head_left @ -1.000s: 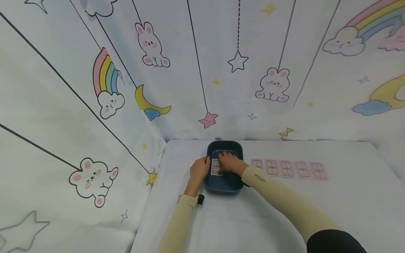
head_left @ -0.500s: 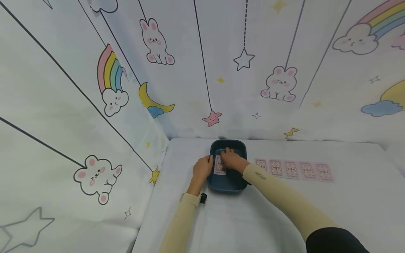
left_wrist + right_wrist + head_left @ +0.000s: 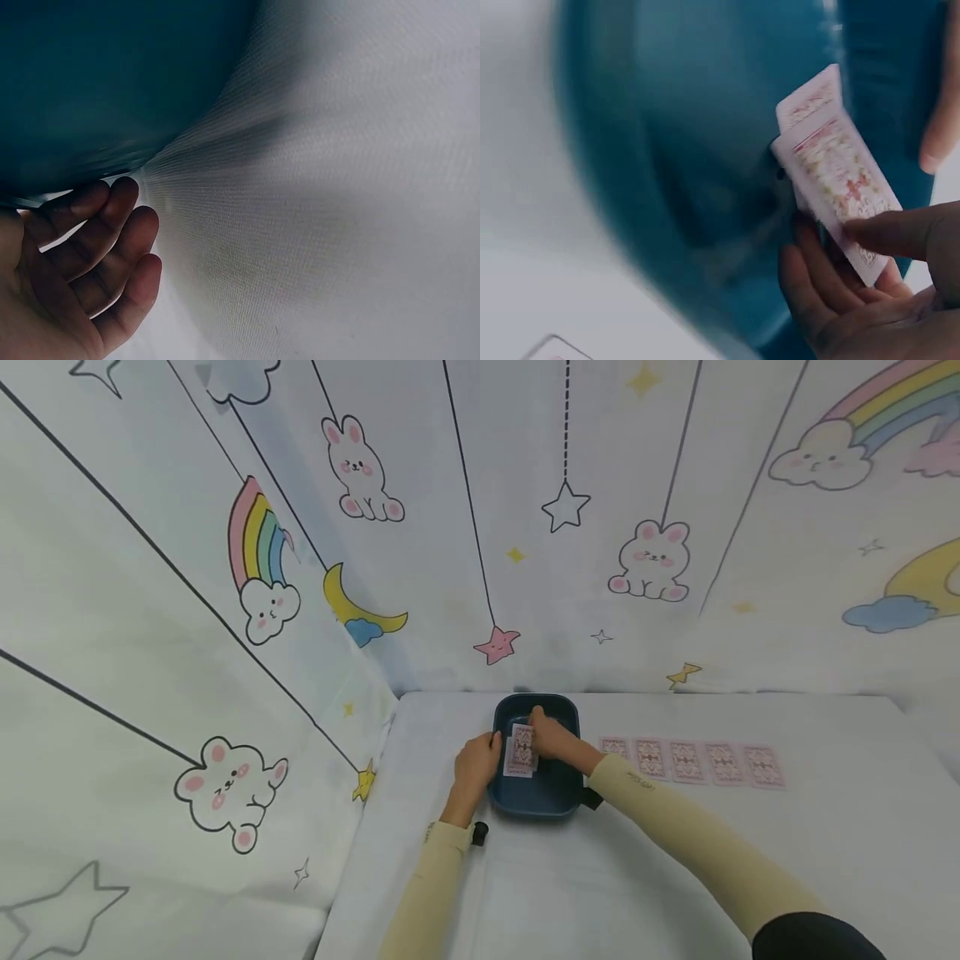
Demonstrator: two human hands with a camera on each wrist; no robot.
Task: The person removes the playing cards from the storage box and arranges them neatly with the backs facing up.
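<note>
A dark blue tray [image 3: 536, 799] lies on the white table. At its left rim my left hand [image 3: 475, 764] holds on; in the left wrist view the curled fingers [image 3: 124, 232] sit against the tray's outside and the thumb is mostly hidden. Inside the tray, my right hand [image 3: 553, 737] pinches a red-patterned playing card [image 3: 844, 180] between thumb and fingers, tilted up. Another playing card [image 3: 512, 767] lies flat in the tray, partly covered by the held one.
Right of the tray, several playing cards [image 3: 686, 762] lie face down in a row on the table [image 3: 825, 843], the nearest partly hidden by the right forearm. Behind stands a white cloth backdrop [image 3: 450, 568] with cartoon drawings.
My right hand has drawn back slightly from over the card in the tray, and a pinched card now shows above the flat one. The left hand stays at the rim.
</note>
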